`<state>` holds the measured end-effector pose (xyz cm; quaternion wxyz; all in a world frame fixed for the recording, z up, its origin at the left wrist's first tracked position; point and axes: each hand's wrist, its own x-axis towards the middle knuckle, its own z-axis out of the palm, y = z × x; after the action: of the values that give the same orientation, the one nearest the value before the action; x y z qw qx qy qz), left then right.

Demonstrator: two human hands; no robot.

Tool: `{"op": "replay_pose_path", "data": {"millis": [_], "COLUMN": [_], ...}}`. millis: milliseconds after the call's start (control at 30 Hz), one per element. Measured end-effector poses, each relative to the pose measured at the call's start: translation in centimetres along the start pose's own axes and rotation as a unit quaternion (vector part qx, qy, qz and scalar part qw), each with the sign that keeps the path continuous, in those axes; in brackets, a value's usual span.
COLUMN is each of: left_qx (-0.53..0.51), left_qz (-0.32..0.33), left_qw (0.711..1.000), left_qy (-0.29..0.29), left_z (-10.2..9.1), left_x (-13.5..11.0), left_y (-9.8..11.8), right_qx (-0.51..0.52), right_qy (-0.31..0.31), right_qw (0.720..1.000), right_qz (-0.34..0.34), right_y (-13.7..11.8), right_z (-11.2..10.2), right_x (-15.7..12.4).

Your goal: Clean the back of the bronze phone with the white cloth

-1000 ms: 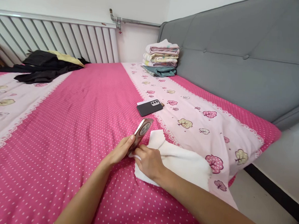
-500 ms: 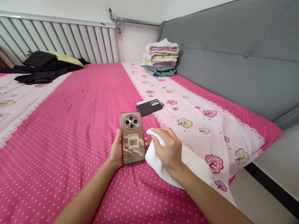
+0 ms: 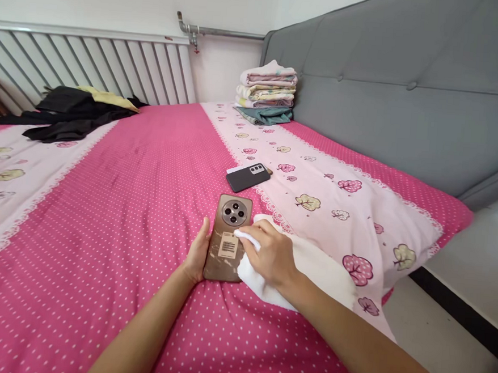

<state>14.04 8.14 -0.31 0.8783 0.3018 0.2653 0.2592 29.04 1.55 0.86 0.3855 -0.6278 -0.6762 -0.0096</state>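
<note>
A gold-brown smartphone (image 3: 214, 262) is held back side up, tilted towards me, with a round camera block and a barcode sticker on its back. My left hand (image 3: 196, 254) grips it along the left edge, thumb up the side; the fingers beneath are hidden. My right hand (image 3: 271, 253) is closed on a white cloth (image 3: 323, 274). A bunched tip of this cloth lies over the phone's back, at the right side of the sticker. The rest of the cloth spreads on the bed under my right forearm.
Beyond the held phone, a dark phone (image 3: 248, 178) lies over another flat item on the pink bedspread (image 3: 145, 202). Folded fabrics (image 3: 267, 91) are stacked by the grey headboard (image 3: 380, 76). Dark clothes (image 3: 70, 114) lie near the radiator (image 3: 112, 66). The bed's edge drops off at right.
The phone in my left hand has shifted slightly right and stands straighter. My right hand has moved left, bringing the cloth's tip from beside the phone onto its back.
</note>
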Motion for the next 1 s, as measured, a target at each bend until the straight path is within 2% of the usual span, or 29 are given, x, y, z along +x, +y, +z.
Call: {"op": "replay_pose_path", "data": {"millis": [233, 567, 833, 1000], "left_qx": [-0.011, -0.011, -0.024, -0.023], "left_qz": [-0.006, -0.016, -0.013, -0.001], "left_qw": [0.999, 1.0, 0.999, 0.999], "left_qy": [0.042, 0.024, 0.035, 0.035], "left_z": [-0.11, -0.37, -0.65, -0.2], "left_x": [0.04, 0.15, 0.25, 0.05], "left_y": [0.21, 0.21, 0.05, -0.03], "right_qx": [0.014, 0.019, 0.001, -0.009], "right_qy": [-0.06, -0.079, -0.067, -0.024], "right_qw": [0.997, 0.994, 0.997, 1.0], "right_qz": [-0.046, -0.07, -0.038, 0.002], "right_y": [-0.38, -0.26, -0.67, -0.35], "right_z": [0.49, 0.69, 0.81, 1.04], "right_x": [-0.48, -0.47, -0.37, -0.13]}}
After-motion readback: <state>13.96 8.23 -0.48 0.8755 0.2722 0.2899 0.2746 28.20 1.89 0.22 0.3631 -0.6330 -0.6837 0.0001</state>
